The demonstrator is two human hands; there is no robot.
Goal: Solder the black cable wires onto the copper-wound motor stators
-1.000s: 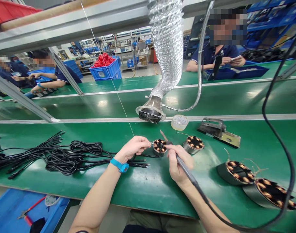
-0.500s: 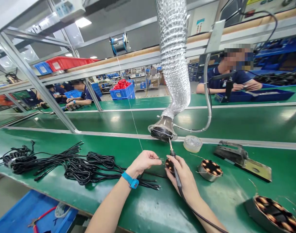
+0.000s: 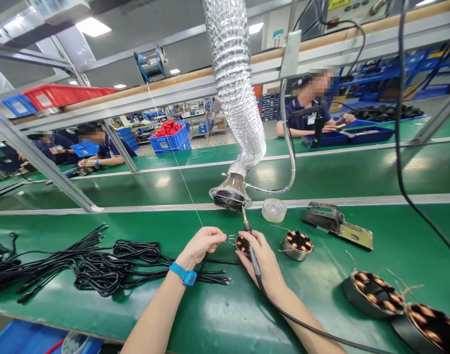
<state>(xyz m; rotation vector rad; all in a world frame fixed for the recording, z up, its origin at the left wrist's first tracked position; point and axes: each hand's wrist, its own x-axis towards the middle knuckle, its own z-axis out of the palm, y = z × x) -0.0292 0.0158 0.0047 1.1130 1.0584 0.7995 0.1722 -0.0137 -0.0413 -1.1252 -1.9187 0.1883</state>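
Head cam only: faced forward and down across green worktop (image 3: 225, 317), with left hand (image 3: 203, 245) and right hand (image 3: 267, 263) near.

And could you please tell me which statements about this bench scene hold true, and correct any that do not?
1. The right hand holds a soldering iron. True.
2. The left hand is spread flat. False: its fingers are pinched together at some thin wires.
3. Three copper-wound rings sit to the right of the right hand. True.
4. The bundled black cables lie at the picture's right side. False: they lie at the left.
5. The tape roll lies left of the metal stand. True.
6. The wire spool is lower in the picture than both hands. False: it is higher.
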